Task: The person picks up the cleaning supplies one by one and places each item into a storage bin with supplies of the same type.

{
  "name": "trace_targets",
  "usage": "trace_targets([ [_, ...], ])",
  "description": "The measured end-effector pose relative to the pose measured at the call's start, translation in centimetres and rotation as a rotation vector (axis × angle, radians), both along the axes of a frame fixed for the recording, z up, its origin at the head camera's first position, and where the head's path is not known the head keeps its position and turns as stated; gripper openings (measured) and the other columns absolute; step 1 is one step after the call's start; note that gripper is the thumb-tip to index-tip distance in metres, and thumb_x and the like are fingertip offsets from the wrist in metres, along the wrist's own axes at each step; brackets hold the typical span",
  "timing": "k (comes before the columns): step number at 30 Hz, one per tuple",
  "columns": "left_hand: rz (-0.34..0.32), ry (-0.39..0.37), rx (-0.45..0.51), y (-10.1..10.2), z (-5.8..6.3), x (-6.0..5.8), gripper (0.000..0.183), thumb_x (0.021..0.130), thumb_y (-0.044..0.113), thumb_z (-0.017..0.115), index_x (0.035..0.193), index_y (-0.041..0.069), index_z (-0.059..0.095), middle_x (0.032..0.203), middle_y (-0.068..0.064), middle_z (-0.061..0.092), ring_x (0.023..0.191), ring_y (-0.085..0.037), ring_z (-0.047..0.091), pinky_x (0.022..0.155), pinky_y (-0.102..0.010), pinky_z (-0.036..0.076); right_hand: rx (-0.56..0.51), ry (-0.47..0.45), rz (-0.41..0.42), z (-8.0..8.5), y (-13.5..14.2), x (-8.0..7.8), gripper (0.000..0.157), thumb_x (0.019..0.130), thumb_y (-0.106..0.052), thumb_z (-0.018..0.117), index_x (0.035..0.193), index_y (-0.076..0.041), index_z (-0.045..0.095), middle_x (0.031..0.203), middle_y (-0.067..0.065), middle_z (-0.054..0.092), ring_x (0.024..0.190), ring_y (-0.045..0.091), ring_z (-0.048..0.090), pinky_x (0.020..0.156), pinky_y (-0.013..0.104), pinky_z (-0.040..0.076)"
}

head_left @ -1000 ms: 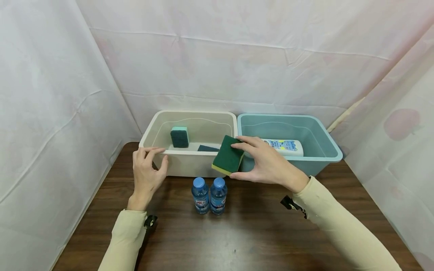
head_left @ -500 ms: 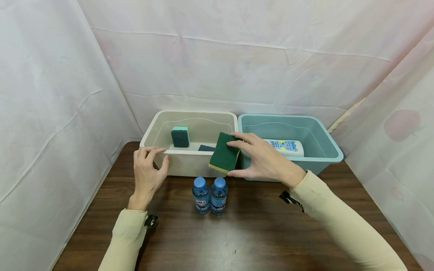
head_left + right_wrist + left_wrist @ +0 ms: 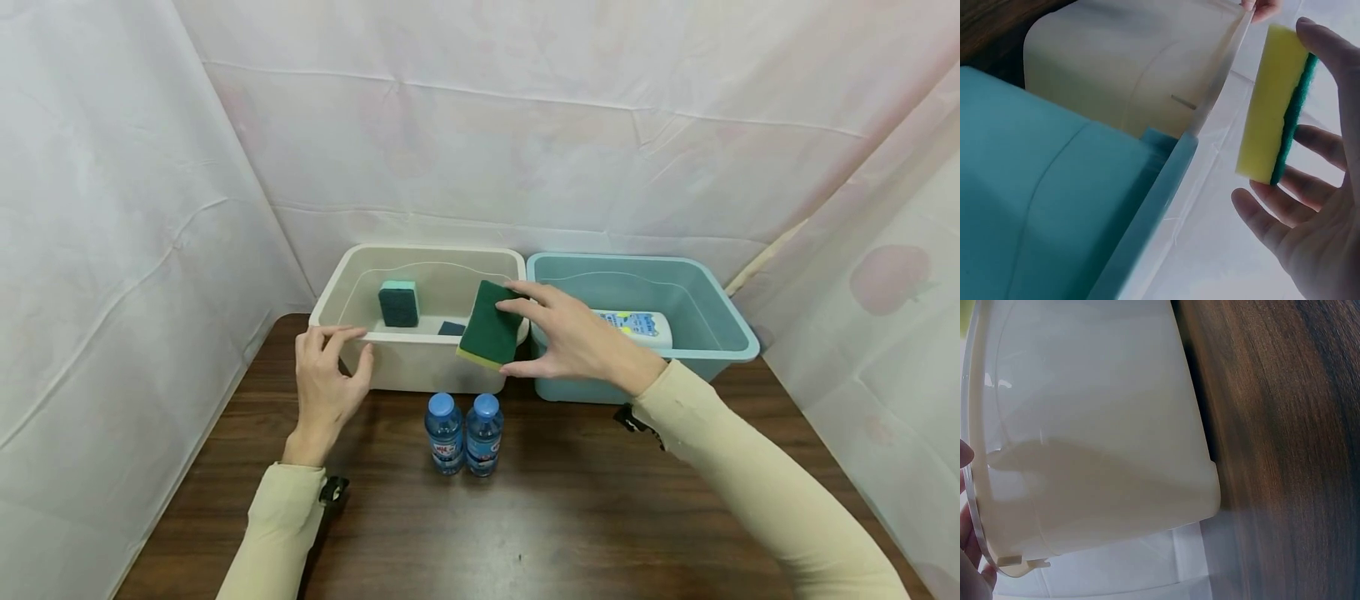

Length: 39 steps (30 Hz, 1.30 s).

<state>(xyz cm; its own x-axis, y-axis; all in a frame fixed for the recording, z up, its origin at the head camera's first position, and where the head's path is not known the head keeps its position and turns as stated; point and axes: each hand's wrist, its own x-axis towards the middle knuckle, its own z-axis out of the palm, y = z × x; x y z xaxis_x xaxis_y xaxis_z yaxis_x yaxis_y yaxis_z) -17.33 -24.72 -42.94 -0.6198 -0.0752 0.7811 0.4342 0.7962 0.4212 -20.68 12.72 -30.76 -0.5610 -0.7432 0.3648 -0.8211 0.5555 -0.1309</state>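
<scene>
My right hand [image 3: 573, 337] pinches a green and yellow sponge [image 3: 489, 327] between thumb and fingers, tilted over the front right rim of the beige bin [image 3: 408, 362]. In the right wrist view the sponge [image 3: 1272, 106] shows its yellow foam and green scouring layer. My left hand [image 3: 326, 396] holds the bin's front left rim, fingers hooked over it and thumb out in front. Inside the bin, a dark sponge with a light green layer [image 3: 399, 307] stands upright at the left. A dark flat piece [image 3: 451, 328] is partly hidden behind the rim.
Right beside the beige bin stands a blue-green bin [image 3: 720, 333] holding a white bottle with a blue label [image 3: 637, 325]. Two small water bottles with blue caps [image 3: 446, 433] stand side by side in front on the brown table [image 3: 600, 508]. White curtains [image 3: 480, 150] enclose the back and sides.
My right hand has moved the sponge left and slightly up, farther over the beige bin, covering more of the dark flat piece. My left hand has stayed put.
</scene>
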Motion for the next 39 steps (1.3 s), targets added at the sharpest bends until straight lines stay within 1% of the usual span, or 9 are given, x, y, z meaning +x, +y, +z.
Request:
trace_targets([
  [3,-0.001,0.001,-0.003,0.0,0.0,0.0,0.024,0.095,0.022,0.072,0.112,0.006,0.077,0.117,-0.022,0.065,0.109,-0.047,0.052,0.097,-0.058,0.041,0.005,0.015,0.0,0.1,-0.1,-0.4,0.085,0.083,-0.058,0.087,0.149,-0.01,0.06,0.163,0.02,0.049,0.143,0.039,0.056,0.111,0.055,0.052],
  [7,-0.003,0.024,0.003,0.0,0.0,-0.2,0.023,0.093,0.02,0.073,0.11,0.005,0.077,0.115,-0.022,0.065,0.107,-0.048,0.052,0.096,-0.059,0.041,0.017,0.018,-0.019,0.4,-0.4,-1.2,0.086,0.083,-0.06,0.085,0.149,-0.011,0.06,0.163,0.02,0.049,0.142,0.04,0.056,0.112,0.056,0.051],
  [11,0.001,0.045,0.013,0.1,0.0,-0.3,0.022,0.091,0.018,0.075,0.108,0.004,0.078,0.114,-0.022,0.066,0.105,-0.048,0.053,0.095,-0.059,0.041,0.028,-0.019,-0.047,0.9,-0.9,-2.1,0.086,0.085,-0.061,0.083,0.152,-0.012,0.058,0.164,0.02,0.047,0.144,0.041,0.054,0.113,0.057,0.05],
  [15,0.003,0.033,0.008,0.1,0.0,-0.2,0.022,0.092,0.019,0.074,0.109,0.005,0.078,0.114,-0.022,0.065,0.106,-0.047,0.052,0.095,-0.059,0.041,0.053,-0.066,-0.081,1.3,-1.3,-3.0,0.086,0.088,-0.063,0.079,0.153,-0.013,0.056,0.166,0.019,0.044,0.148,0.041,0.05,0.116,0.058,0.047],
  [19,-0.002,0.027,0.009,0.3,0.1,-0.1,0.022,0.091,0.018,0.075,0.109,0.004,0.077,0.114,-0.022,0.065,0.107,-0.047,0.052,0.095,-0.059,0.041,0.065,-0.12,-0.129,1.3,-1.7,-3.9,0.087,0.088,-0.065,0.078,0.154,-0.014,0.056,0.169,0.018,0.041,0.153,0.04,0.045,0.119,0.058,0.044],
  [23,-0.009,0.03,0.012,0.5,0.1,-0.1,0.021,0.091,0.015,0.076,0.109,0.005,0.078,0.114,-0.022,0.066,0.107,-0.047,0.053,0.095,-0.059,0.042,0.062,-0.146,-0.145,1.0,-1.8,-4.3,0.086,0.087,-0.063,0.08,0.153,-0.013,0.056,0.169,0.019,0.041,0.153,0.041,0.044,0.119,0.059,0.044],
  [31,-0.006,0.048,0.02,0.5,0.3,0.0,0.02,0.089,0.014,0.077,0.107,0.006,0.078,0.112,-0.02,0.067,0.105,-0.046,0.054,0.094,-0.059,0.042,0.081,-0.14,-0.146,0.8,-2.3,-5.0,0.086,0.086,-0.065,0.079,0.153,-0.014,0.057,0.168,0.017,0.042,0.15,0.04,0.048,0.118,0.058,0.045],
  [39,-0.001,0.02,0.003,0.3,0.1,0.1,0.023,0.092,0.018,0.075,0.109,0.004,0.078,0.114,-0.024,0.066,0.107,-0.048,0.053,0.095,-0.059,0.042,0.106,-0.175,-0.162,0.4,-3.0,-5.7,0.088,0.087,-0.067,0.077,0.154,-0.014,0.056,0.169,0.017,0.041,0.151,0.041,0.046,0.12,0.059,0.043],
])
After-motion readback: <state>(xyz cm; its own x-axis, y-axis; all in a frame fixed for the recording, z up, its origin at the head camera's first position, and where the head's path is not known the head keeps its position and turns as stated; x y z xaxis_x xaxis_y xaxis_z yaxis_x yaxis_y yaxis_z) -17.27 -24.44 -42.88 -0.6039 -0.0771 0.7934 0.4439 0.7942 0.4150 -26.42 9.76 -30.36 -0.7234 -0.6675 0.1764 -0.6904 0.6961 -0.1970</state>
